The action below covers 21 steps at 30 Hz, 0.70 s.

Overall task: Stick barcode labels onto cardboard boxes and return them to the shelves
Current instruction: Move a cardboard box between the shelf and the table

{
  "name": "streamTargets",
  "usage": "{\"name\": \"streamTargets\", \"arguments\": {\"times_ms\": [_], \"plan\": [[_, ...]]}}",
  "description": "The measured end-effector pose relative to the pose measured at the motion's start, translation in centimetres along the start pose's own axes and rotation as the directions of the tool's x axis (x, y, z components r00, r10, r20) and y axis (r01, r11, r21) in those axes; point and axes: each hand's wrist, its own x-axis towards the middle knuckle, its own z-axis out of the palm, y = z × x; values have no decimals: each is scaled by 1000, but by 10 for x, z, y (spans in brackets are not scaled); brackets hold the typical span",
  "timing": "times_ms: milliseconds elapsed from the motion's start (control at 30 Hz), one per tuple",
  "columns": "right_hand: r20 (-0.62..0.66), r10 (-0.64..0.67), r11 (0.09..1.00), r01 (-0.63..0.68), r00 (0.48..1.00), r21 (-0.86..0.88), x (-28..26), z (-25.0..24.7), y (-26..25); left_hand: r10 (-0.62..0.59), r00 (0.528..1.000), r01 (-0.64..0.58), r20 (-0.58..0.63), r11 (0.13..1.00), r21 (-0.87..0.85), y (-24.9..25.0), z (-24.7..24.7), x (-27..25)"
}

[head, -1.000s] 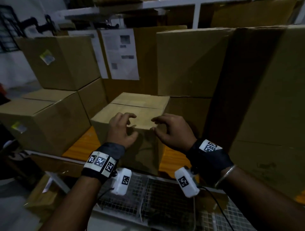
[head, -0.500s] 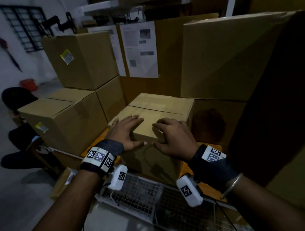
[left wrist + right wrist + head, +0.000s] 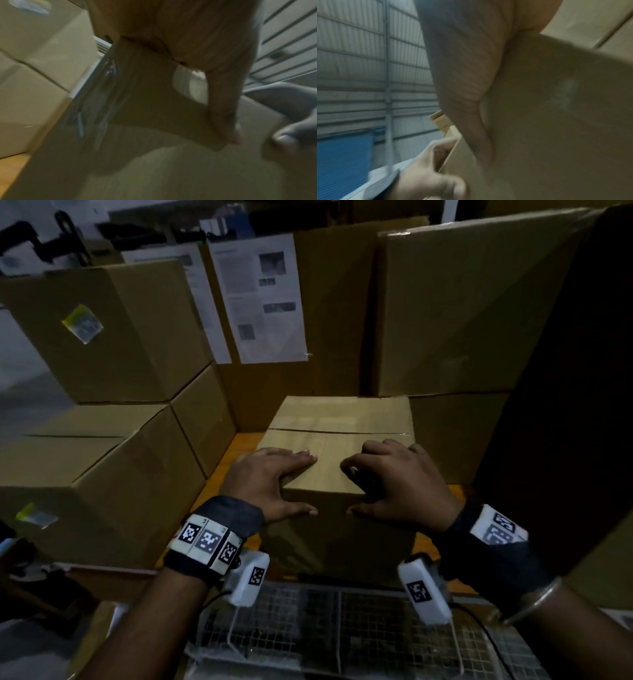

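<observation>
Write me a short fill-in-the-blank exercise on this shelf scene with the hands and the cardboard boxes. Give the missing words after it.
1. Both hands rest on the near top edge of the small brown cardboard box, which stands on the ____ wooden shelf board.
2. The left hand lies with its fingers ____ on the box top.
3. The right hand has its fingers ____.
4. The big brown box at upper left bears a yellow-edged ____.

Missing words: orange; flat; curled; label
</observation>
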Motion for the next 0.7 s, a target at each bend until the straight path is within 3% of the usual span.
{"name": "streamTargets", "arguments": {"times_ms": [200, 333, 433, 700], "plan": [[6, 151, 981, -149, 989, -124, 4, 6, -27, 70, 994, -70, 79, 998, -6, -19, -3, 2], [-28, 236, 950, -237, 971, -203, 5, 14, -39, -2, 987, 17, 160, 996, -91, -30, -1, 2], [-8, 246, 932, -239, 969, -271, 8, 18, -41, -12, 983, 34, 183, 992, -119, -30, 2, 2], [72, 212, 960, -194, 975, -200, 12, 20, -34, -6, 972, 17, 234, 999, -46, -26, -3, 1]]}}
